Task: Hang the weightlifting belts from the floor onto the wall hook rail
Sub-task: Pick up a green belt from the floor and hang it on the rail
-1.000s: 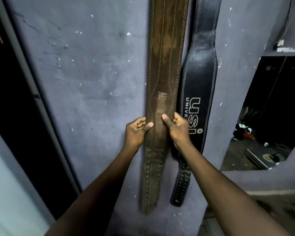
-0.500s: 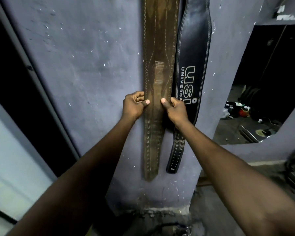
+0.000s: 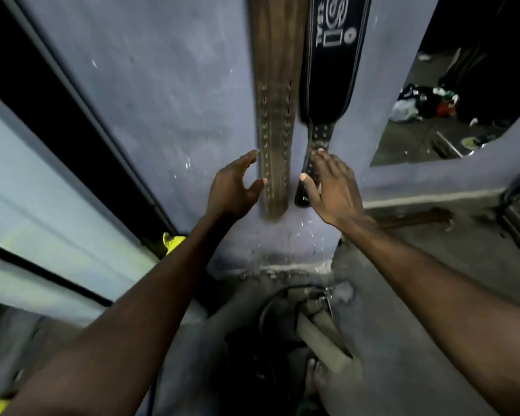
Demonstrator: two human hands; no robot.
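A brown leather belt (image 3: 275,85) hangs flat against the purple wall (image 3: 168,94), its holed tail ending low down. Right beside it hangs a black belt (image 3: 330,55) with white lettering. The hooks above are out of view. My left hand (image 3: 233,187) is open just left of the brown belt's tail, fingers spread, holding nothing. My right hand (image 3: 332,187) is open too, fingers spread over the black belt's narrow tail; whether it touches it I cannot tell. On the floor below lie dark and pale straps (image 3: 315,328), blurred.
A black-framed window or door (image 3: 57,145) runs along the left. A wall opening (image 3: 433,115) on the right shows a room with scattered items on its floor. A yellow object (image 3: 173,242) sits at the wall's base on the left.
Both hands let go of the brown belt and opened, dropping toward its tail. The view tilted down, so the floor and the straps on it now show.
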